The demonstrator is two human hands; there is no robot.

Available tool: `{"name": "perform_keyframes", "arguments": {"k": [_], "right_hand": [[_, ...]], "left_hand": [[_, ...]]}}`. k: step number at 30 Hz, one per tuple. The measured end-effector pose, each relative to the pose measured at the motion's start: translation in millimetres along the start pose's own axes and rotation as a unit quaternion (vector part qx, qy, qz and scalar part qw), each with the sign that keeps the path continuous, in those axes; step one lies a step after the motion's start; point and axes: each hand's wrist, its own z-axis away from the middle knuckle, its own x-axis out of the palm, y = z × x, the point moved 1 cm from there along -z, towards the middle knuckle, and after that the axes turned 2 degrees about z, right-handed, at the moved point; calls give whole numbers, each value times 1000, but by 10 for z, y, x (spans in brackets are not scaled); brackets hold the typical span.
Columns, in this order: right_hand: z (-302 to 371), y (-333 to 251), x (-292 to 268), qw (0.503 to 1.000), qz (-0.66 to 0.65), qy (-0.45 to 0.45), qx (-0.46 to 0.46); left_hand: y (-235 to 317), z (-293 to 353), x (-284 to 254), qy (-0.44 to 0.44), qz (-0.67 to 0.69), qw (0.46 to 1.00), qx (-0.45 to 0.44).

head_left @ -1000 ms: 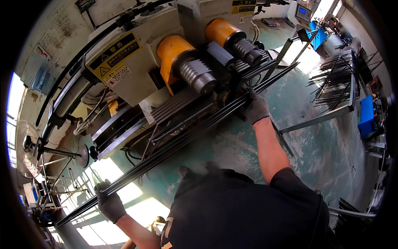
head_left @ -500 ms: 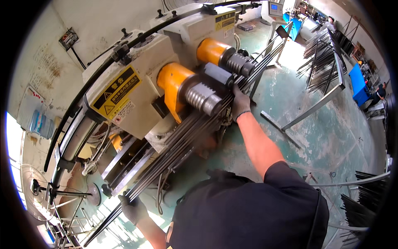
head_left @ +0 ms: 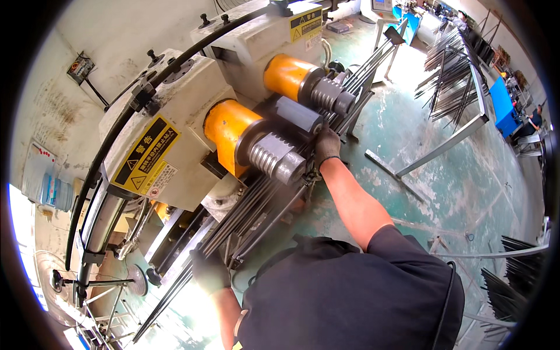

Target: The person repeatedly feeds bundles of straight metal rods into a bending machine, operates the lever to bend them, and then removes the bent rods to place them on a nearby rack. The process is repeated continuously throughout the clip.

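A bundle of long, thin dark metal rods [head_left: 244, 211] runs slantwise from the lower left, past the ridged rollers of a bending machine [head_left: 192, 87], toward the upper right. My left hand [head_left: 210, 272], in a dark glove, grips the bundle's lower-left stretch. In a matching glove, my right hand [head_left: 327, 146] closes round the rods beside a grey metal block [head_left: 298, 114]; its fingertips are partly hidden. Two orange cylinders [head_left: 232, 129] carry the ridged steel rollers [head_left: 277, 157] just beyond the rods.
A curved black hose [head_left: 175, 68] arches over the machine. At the right, a metal rack [head_left: 443, 146] bears many dark rods, and more rods [head_left: 519, 274] lie at the lower right. A fan [head_left: 55, 280] stands at the lower left. Another person [head_left: 534, 119] is far right.
My left hand has moved up and right along the rods, closer to the machine. My right hand stays by the grey block. The whole view has shifted slightly.
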Motion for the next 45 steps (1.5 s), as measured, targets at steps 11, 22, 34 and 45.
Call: {"name": "perform_keyframes", "arguments": {"k": [11,22,34,45], "right_hand": [[-343,348,-57,996,-41,8,-85],[-655,955,-444,982,-105,43,-150],[-559,1396,-1215,998,-62,26,-17],[-803,1803,-977,996,-21,-56,-71]], "left_hand": [[684,-71,-657,141,343,924,-95],[320,384,399,19,130,990,-55],[473,249,-100,75,300,950,-37],[353,481,653,23,345,930,-124]]}}
